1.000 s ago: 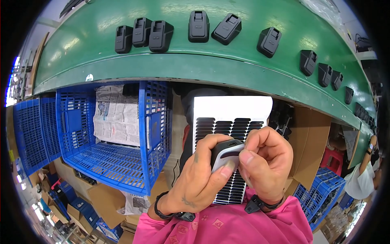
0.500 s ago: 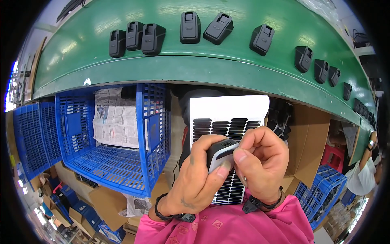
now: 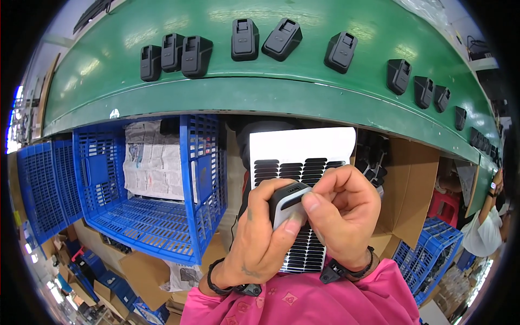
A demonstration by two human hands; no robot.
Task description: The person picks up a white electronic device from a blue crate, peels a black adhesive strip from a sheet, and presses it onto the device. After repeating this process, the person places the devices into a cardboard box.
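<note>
My left hand point(image 3: 255, 238) wraps around a small black and light grey device point(image 3: 283, 214), holding it tilted upright with the thumb on its pale face. A small port shows in the device's black upper end. At the device's upper right edge, my right hand point(image 3: 349, 219) is closed in a pinch, thumb against forefinger. Whatever lies between those fingertips is too small to make out. Beneath both hands is a white sheet point(image 3: 303, 142) with rows of dark rounded bars, partly covered by my hands.
Several black dock-like units point(image 3: 245, 40) stand along the green bench point(image 3: 216, 97) ahead. At the left is a blue crate point(image 3: 190, 216) with newspaper point(image 3: 154, 168) inside. A cardboard box point(image 3: 416, 187) and another blue crate point(image 3: 425, 252) lie to the right, near another person point(image 3: 483, 235).
Both hands and the device have shifted slightly left in the view, as have the bench units. The left hand still holds the device, and the right still pinches at its edge.
</note>
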